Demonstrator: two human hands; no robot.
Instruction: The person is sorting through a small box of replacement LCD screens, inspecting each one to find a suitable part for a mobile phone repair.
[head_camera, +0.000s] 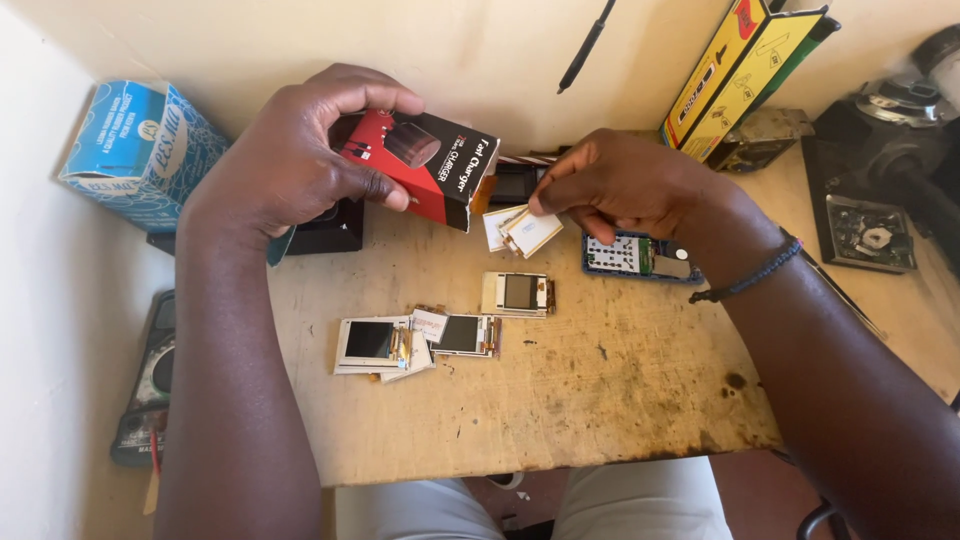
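Surface: worn wooden bench (600, 400), my landmark, against a cream wall.
Left hand (290, 160): I see fingers clamped round a red-and-black carton (425, 165), held above the bench's far edge.
Right hand (625, 185): fingertips pinched together on small white display modules (525, 230), which hang just below the fingers, beside the carton's open end.
Bench middle: three loose screen modules (440, 330).
Bench far side: blue circuit board (635, 257).

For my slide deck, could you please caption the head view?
Left hand holds a red-and-black box; right hand pinches small screens above a worn wooden table.
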